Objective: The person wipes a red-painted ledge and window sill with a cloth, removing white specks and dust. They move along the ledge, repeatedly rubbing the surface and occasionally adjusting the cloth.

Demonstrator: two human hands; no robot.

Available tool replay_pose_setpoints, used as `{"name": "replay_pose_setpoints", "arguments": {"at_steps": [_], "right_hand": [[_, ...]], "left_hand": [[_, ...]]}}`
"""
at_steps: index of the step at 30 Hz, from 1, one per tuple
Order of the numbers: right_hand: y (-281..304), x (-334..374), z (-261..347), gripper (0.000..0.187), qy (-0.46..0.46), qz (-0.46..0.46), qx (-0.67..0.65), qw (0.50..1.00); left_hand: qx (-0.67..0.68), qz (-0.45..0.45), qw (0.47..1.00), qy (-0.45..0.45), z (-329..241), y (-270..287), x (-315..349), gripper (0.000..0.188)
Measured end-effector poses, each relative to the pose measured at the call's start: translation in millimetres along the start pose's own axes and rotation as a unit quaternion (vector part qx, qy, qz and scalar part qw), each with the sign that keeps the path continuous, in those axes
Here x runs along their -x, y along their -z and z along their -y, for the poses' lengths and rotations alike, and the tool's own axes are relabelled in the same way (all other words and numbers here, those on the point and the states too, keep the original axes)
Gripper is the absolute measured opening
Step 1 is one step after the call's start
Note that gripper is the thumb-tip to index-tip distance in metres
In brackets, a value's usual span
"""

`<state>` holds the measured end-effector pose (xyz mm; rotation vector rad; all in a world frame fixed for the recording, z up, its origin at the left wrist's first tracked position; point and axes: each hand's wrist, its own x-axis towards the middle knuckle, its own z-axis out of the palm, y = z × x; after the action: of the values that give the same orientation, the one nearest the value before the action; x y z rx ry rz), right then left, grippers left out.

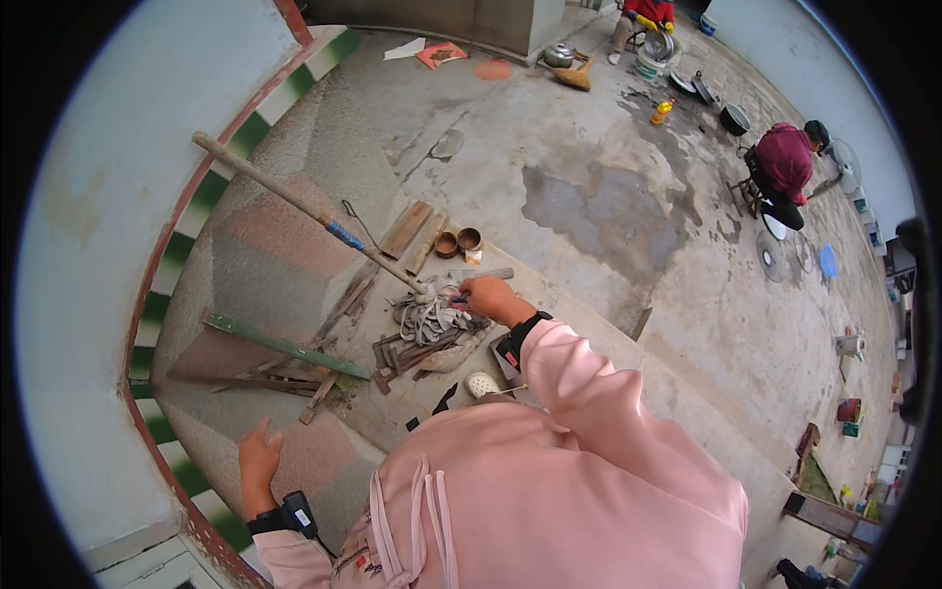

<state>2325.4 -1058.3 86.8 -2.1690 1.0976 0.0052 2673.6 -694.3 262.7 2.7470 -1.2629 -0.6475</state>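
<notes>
My right hand (493,300) reaches forward to a rag mop's grey cloth head (432,316). Its fingers are curled at the edge of the strips, beside a small reddish-purple bit; what they grip is too small to make out. The mop's wooden handle (294,201), with a blue wrapped band, slants up to the left and leans toward the wall. My left hand (260,456) hangs at the lower left, fingers apart, holding nothing. Under and around the mop head lie scrap wood pieces (432,353). Two brown round cans (457,242) stand just beyond it.
A green wooden bar (285,346) and planks (405,231) lie left of the mop. A low concrete step edge (628,339) runs to the right. Two people sit farther off, one in red (648,14), one in maroon (785,162), among pots and basins. Wet patches (608,211) mark the floor.
</notes>
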Motion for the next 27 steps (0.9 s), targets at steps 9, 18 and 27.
{"name": "replay_pose_setpoints", "arguments": {"at_steps": [9, 18, 27], "right_hand": [[48.2, -3.3, 193.2, 0.032, 0.243, -0.014, -0.181, 0.953], [16.7, -10.4, 228.3, 0.047, 0.252, -0.108, -0.287, 0.918], [9.9, 17.7, 142.3, 0.029, -0.123, -0.278, -0.363, 0.881]], "left_hand": [[0.296, -0.033, 0.921, -0.249, -167.9, -21.6, -92.8, 0.054], [0.480, -0.057, 0.864, -0.141, -106.6, -18.8, -153.5, 0.027], [0.634, -0.162, 0.755, -0.050, 23.9, -4.6, -196.3, 0.030]]}}
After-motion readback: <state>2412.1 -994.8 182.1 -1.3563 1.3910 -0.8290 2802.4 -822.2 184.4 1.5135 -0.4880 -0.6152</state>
